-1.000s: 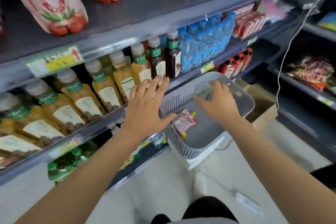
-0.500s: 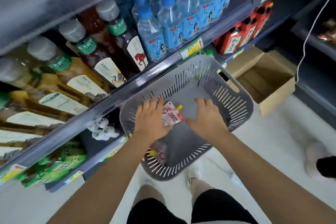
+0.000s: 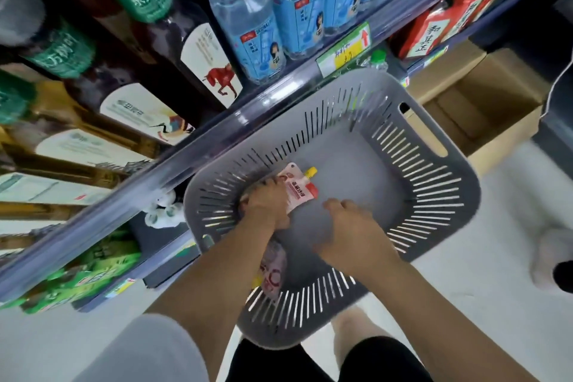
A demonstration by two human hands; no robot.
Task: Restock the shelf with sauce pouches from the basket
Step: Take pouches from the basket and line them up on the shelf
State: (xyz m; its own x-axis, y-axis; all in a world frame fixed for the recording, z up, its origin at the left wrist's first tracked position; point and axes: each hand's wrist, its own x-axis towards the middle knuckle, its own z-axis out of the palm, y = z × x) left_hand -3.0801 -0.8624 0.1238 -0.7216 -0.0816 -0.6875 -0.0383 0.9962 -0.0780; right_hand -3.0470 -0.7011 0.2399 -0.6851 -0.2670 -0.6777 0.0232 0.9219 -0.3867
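Where the grey floor of the basket lies bare, little stock is seen to be left; the lines run from largest thing to smallest.

Shelf: the shelf (image 3: 217,133) edge is seen running up and to the right, just beyond the basket's far rim, with bottles above it.

Basket: the basket (image 3: 434,183) is seen below and in front of that edge, with both hands inside it.

Nearer pouch: a second sauce pouch (image 3: 274,270) is seen against the basket's near wall, between the two forearms and partly hidden by the left one; no hand is on it.

Left hand: the left hand (image 3: 266,205) is laid palm-down on the lower end of the far pouch, fingers curled over it; whether a grip has been closed cannot be told.

Right hand: the right hand (image 3: 353,223) is held just beside that pouch, on its right, fingers bent downward and holding nothing.

Far pouch: the sauce pouch (image 3: 299,192) is seen flat on the basket floor, its long axis running away from the person and slightly right, yellow cap at the far end.

Deciding relation: the pouch body is judged to lie forward of the left fingers, so the left hand is nearer and a lift toward the shelf is best made by it.
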